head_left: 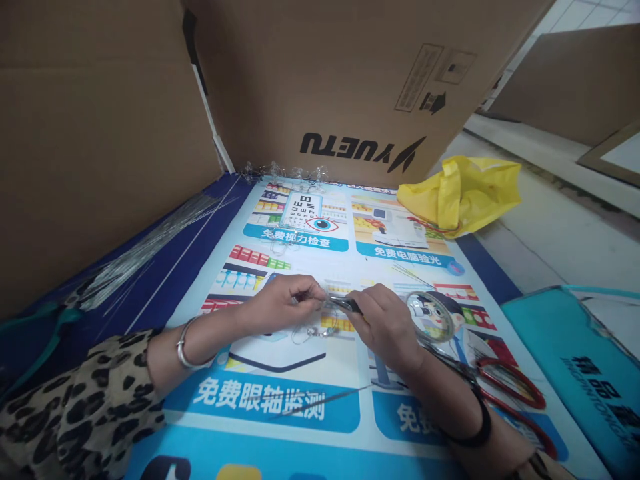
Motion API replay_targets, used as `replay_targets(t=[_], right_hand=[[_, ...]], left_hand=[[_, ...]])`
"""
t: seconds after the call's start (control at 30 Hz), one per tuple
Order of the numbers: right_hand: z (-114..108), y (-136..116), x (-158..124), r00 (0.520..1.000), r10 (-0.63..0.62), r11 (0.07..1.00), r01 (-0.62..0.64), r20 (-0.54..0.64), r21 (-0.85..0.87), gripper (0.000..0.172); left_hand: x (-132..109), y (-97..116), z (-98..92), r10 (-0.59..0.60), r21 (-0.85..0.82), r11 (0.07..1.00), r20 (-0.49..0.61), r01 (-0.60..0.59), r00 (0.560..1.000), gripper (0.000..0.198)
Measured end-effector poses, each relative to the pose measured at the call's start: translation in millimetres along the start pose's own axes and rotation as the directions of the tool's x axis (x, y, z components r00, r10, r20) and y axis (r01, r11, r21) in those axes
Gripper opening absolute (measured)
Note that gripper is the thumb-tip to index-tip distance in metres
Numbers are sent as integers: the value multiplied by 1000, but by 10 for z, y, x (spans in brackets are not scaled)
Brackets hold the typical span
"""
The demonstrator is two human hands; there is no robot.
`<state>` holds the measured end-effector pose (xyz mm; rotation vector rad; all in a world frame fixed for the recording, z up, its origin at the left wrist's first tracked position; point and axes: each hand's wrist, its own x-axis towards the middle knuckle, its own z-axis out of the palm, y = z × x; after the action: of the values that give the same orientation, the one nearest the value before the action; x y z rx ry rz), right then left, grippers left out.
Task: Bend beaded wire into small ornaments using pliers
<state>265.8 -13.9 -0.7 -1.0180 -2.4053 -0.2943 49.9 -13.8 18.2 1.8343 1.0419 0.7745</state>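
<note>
My right hand [384,320] is closed round a pair of dark-handled pliers [343,303], whose metal jaws point left. Just left of the jaw tips, my left hand [290,303] pinches thin wire that is hard to make out. Below the two hands hangs or lies a loop of fine wire with small beads [317,331]; its contact with the printed sheet is unclear. A roll of clear tape or line [430,317] lies to the right of my right hand, and red-handled scissors [513,383] lie beside my right forearm.
A printed sheet [335,437] covers the surface. Cardboard [320,73] stands behind it. Thin wires [145,250] lie at left, more wire pieces [287,172] along the back. A yellow bag [465,193] sits back right, a teal pouch [570,353] at right.
</note>
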Motion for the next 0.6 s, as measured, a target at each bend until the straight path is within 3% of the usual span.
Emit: replay_targets(t=[0.17, 0.33, 0.6], right_hand=[[-3, 4, -5, 1000, -2, 1000, 2, 2, 7, 19], [11, 6, -3, 1000, -3, 1000, 3, 27, 0, 18], [51, 14, -14, 995, 44, 998, -40, 94, -49, 18]], left_hand=[[-7, 1, -1, 51, 64, 997, -18, -50, 999, 8], [-19, -19, -2, 30, 36, 999, -7, -29, 1000, 7], [27, -69, -27, -239, -173, 956, 14, 238, 971, 8]])
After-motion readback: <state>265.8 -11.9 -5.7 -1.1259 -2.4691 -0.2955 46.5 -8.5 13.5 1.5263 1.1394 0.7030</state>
